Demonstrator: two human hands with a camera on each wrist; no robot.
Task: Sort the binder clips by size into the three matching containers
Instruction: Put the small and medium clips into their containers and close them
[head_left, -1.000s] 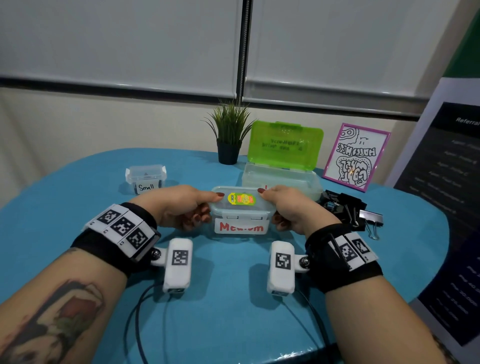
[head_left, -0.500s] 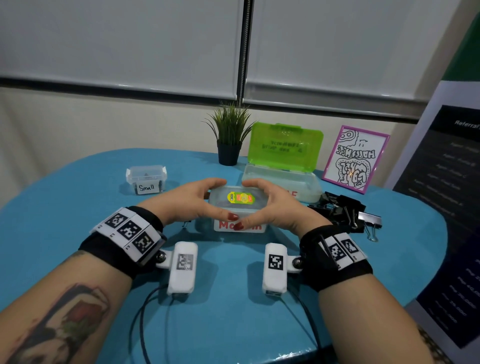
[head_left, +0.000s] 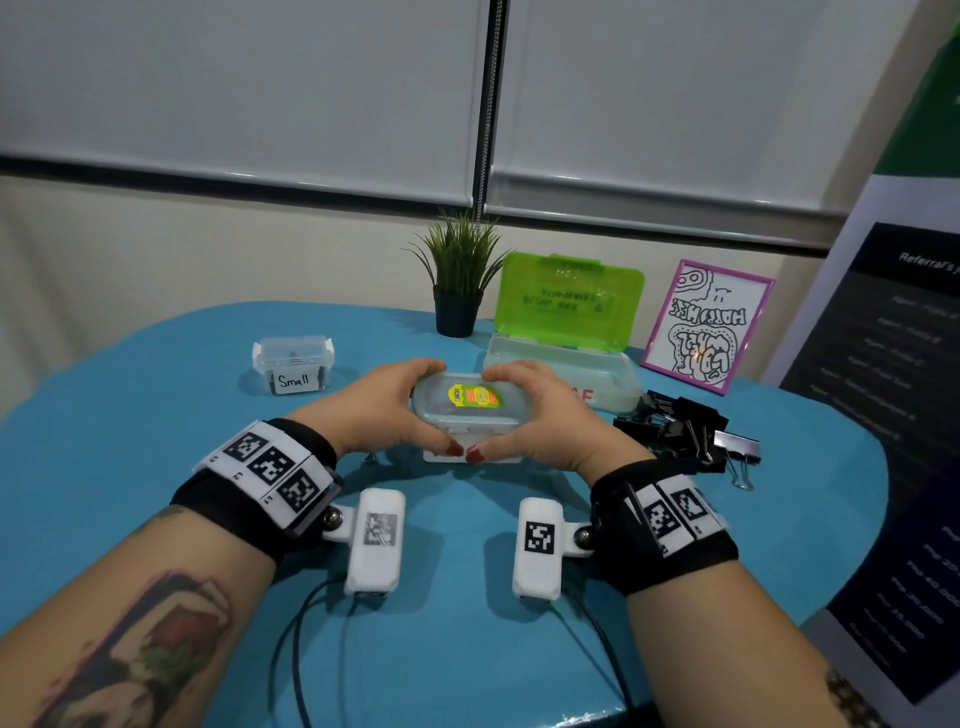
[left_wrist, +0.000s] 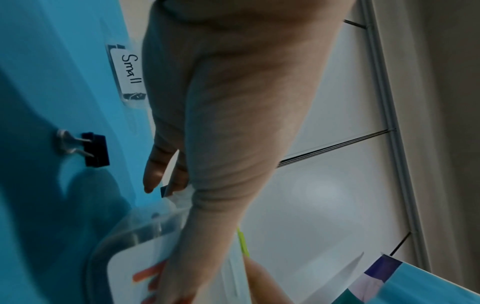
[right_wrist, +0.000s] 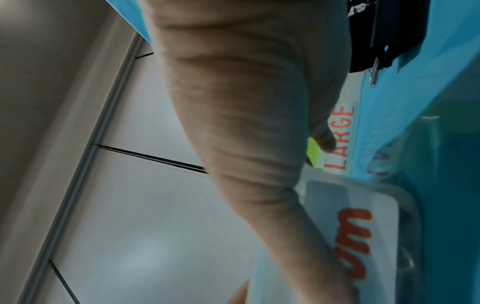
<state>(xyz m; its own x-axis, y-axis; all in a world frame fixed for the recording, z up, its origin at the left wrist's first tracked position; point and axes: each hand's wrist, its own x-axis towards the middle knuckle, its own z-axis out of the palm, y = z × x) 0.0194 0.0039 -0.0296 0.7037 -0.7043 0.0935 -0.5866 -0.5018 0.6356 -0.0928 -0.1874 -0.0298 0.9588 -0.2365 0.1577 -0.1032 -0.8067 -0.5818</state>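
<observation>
The clear medium container, lid on with a yellow sticker, sits in the middle of the blue table. My left hand and right hand hold it from either side, fingers curled over the far edge. Both thumbs press on the near edge and their tips meet. The thumbs and palms hide most of its red label. The small container stands closed at the back left. The large container stands behind with its green lid up. Black binder clips lie piled on the right.
One small black clip lies on the table under my left hand. A potted plant and a framed drawing stand at the back. A dark banner rises at the right edge. Camera cables trail toward me.
Both hands moved from the container's ends to wrap round it. The thumbs swung to the near edge and now meet, hiding the label.
</observation>
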